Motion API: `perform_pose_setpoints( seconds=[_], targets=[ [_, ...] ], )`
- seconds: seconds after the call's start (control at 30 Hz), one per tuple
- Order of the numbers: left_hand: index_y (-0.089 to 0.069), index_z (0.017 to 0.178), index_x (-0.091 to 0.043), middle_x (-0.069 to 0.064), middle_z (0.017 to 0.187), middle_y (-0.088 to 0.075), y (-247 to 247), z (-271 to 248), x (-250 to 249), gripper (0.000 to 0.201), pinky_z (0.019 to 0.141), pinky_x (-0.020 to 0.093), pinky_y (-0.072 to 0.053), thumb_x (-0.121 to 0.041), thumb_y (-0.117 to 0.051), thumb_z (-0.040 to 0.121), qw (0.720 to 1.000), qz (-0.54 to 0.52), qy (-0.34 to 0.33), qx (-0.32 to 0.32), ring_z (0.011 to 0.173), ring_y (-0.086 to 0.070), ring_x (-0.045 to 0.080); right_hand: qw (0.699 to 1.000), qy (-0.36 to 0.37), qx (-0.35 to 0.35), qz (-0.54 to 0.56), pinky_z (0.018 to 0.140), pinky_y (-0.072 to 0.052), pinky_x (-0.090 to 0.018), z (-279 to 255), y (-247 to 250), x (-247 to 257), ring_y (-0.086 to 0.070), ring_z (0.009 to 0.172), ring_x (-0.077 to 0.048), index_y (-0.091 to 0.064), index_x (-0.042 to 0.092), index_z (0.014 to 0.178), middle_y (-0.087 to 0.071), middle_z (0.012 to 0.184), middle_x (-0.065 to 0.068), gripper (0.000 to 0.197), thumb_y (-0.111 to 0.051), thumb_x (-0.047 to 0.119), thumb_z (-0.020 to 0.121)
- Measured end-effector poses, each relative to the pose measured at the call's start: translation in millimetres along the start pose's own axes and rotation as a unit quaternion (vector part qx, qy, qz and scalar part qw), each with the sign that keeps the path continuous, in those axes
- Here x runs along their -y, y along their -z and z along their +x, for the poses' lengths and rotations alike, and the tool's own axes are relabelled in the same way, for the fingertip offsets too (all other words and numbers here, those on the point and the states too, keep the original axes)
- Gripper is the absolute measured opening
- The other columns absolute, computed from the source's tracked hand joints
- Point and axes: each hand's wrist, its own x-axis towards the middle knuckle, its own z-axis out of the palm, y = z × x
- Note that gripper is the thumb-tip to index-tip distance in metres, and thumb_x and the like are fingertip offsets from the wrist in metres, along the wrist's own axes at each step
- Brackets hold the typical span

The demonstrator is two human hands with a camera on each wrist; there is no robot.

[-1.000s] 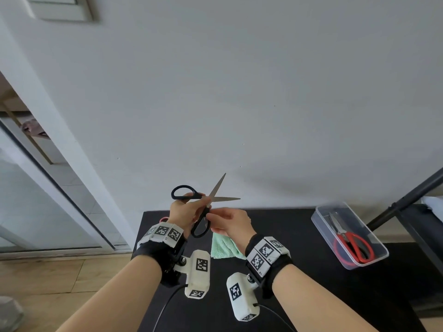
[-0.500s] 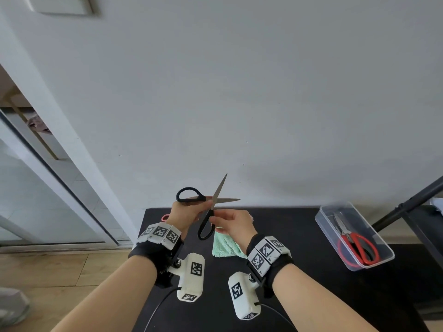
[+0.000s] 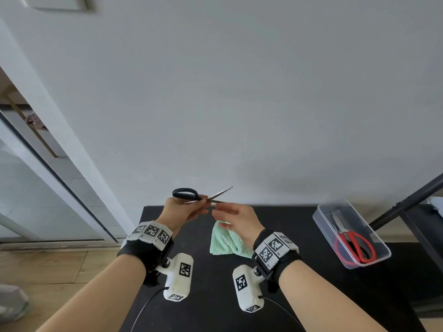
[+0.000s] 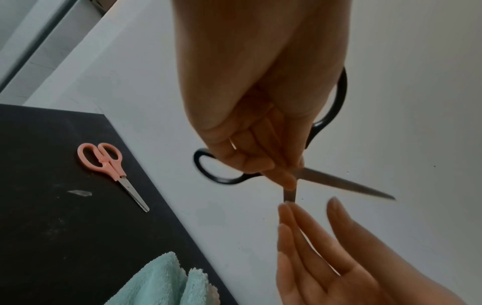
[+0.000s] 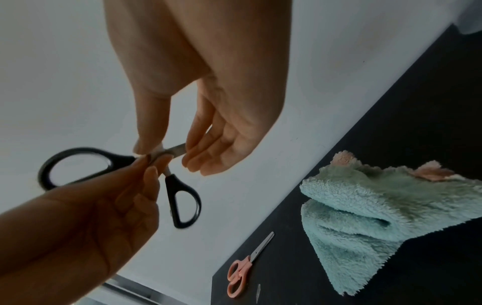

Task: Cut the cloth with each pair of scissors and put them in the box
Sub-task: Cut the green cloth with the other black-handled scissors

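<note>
My left hand [image 3: 187, 209] pinches the black-handled scissors [image 3: 184, 194] near the pivot and holds them in the air above the table's far edge. Their blades are spread apart. My right hand [image 3: 235, 216] is beside them, its fingers nearly straight, the fingertips [image 4: 287, 208] touching the end of one blade. The mint-green cloth [image 3: 224, 243] lies crumpled on the black table [image 3: 215, 295] under my right hand. A clear plastic box [image 3: 323, 226] at the right holds red-handled scissors [image 3: 354, 240]. Pink-handled scissors [image 4: 104, 161] lie shut on the table to the left.
A white wall stands just behind the table. A black slanted rod [image 3: 407, 202] crosses above the table's right end, close to the box. A small pale scrap [image 4: 79, 193] lies by the pink scissors. Wooden floor and a sliding door frame are at the left.
The black scissors have swung flatter and their blades have drawn closer together. My right hand has let go near the lower handle and now touches one blade.
</note>
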Motion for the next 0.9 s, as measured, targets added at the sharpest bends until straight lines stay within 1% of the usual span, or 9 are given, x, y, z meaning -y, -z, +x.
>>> perform_pose_setpoints(
  seconds=[0.07, 0.13, 0.27, 0.4, 0.53, 0.63, 0.7, 0.8, 0.9],
  targets=[
    [-0.07, 0.098, -0.001, 0.019, 0.099, -0.072, 4.3, -2.8, 0.9, 0.015, 0.088, 0.03, -0.054, 0.002, -0.065, 0.084, 1.0, -0.012, -0.023, -0.001, 0.087, -0.071, 0.026, 0.999, -0.003, 0.021, 0.026, 0.077, -0.054, -0.022, -0.8, 2.2, 3.7, -0.066, 0.093, -0.014, -0.066, 0.005, 0.111, -0.071, 0.098, -0.008, 0.034, -0.075, 0.003, 0.077],
    [-0.07, 0.099, -0.001, 0.02, 0.102, -0.071, 7.9, -5.5, 2.3, 0.018, 0.089, 0.033, -0.053, 0.006, -0.063, 0.083, 0.999, -0.01, -0.046, 0.008, 0.094, -0.069, 0.032, 0.998, -0.008, 0.038, 0.045, 0.078, -0.055, -0.023, -2.0, 4.4, 7.8, -0.066, 0.088, -0.016, -0.064, 0.004, 0.113, -0.068, 0.098, -0.009, 0.034, -0.072, 0.004, 0.08],
    [-0.069, 0.103, -0.005, 0.016, 0.105, -0.071, 11.7, -8.4, 2.4, 0.022, 0.082, 0.024, -0.056, 0.006, -0.059, 0.086, 0.999, 0.006, -0.045, 0.027, 0.093, -0.07, 0.026, 0.996, -0.015, 0.06, 0.058, 0.081, -0.054, -0.025, -3.9, 7.9, 12.1, -0.068, 0.086, -0.018, -0.067, 0.007, 0.1, -0.071, 0.1, -0.01, 0.016, -0.067, 0.014, 0.086],
    [-0.068, 0.105, -0.007, 0.016, 0.109, -0.07, 14.4, -10.7, 6.5, 0.032, 0.087, 0.027, -0.055, 0.015, -0.055, 0.086, 0.997, 0.038, -0.044, 0.047, 0.098, -0.069, 0.029, 0.994, -0.032, 0.046, 0.089, 0.082, -0.055, -0.029, -2.2, 11.6, 12.9, -0.07, 0.081, -0.019, -0.067, 0.004, 0.102, -0.074, 0.093, -0.011, 0.026, -0.062, 0.027, 0.09],
    [-0.066, 0.112, -0.009, 0.012, 0.114, -0.068, 15.5, -12.8, 5.7, 0.041, 0.089, 0.027, -0.053, 0.018, -0.052, 0.086, 0.994, 0.076, -0.032, 0.068, 0.101, -0.068, 0.026, 0.995, -0.029, 0.04, 0.083, 0.074, -0.058, -0.024, -2.1, 16.6, 13.4, -0.071, 0.076, -0.017, -0.067, 0.0, 0.099, -0.074, 0.089, -0.013, 0.016, -0.063, 0.012, 0.089],
    [-0.066, 0.11, -0.015, 0.005, 0.111, -0.069, 17.6, -15.1, 3.5, 0.046, 0.088, 0.028, -0.054, 0.02, -0.051, 0.085, 0.991, 0.099, -0.016, 0.093, 0.102, -0.068, 0.024, 0.996, -0.027, 0.053, 0.059, 0.072, -0.057, -0.023, -3.3, 19.9, 13.4, -0.071, 0.075, -0.017, -0.067, -0.001, 0.099, -0.073, 0.088, -0.013, 0.013, -0.063, 0.005, 0.088],
    [-0.064, 0.106, -0.013, 0.007, 0.112, -0.068, 18.9, -14.6, 3.9, 0.042, 0.086, 0.029, -0.054, 0.02, -0.052, 0.084, 0.992, 0.074, -0.004, 0.101, 0.102, -0.068, 0.026, 0.997, -0.027, 0.063, 0.044, 0.072, -0.057, -0.023, -3.3, 22.6, 13.7, -0.071, 0.075, -0.017, -0.067, 0.0, 0.098, -0.073, 0.086, -0.012, 0.012, -0.063, 0.003, 0.088],
    [-0.056, 0.103, -0.003, 0.019, 0.116, -0.062, 20.9, -12.9, 5.8, 0.031, 0.088, 0.034, -0.054, 0.021, -0.05, 0.083, 0.994, -0.043, 0.041, 0.09, 0.102, -0.067, 0.03, 0.996, -0.03, 0.075, 0.041, 0.077, -0.058, -0.026, -2.4, 26.7, 14.8, -0.071, 0.077, -0.019, -0.067, -0.001, 0.098, -0.073, 0.084, -0.013, 0.012, -0.062, 0.0, 0.087],
    [-0.053, 0.114, 0.002, 0.019, 0.115, -0.062, 21.7, -11.5, 5.0, 0.036, 0.087, 0.038, -0.054, 0.021, -0.036, 0.088, 0.987, -0.106, 0.081, 0.088, 0.104, -0.066, 0.031, 0.996, -0.026, 0.083, 0.034, 0.08, -0.058, -0.028, -1.9, 31.6, 15.3, -0.071, 0.078, -0.02, -0.067, -0.003, 0.1, -0.073, 0.086, -0.014, 0.014, -0.061, -0.003, 0.087]
  ],
)
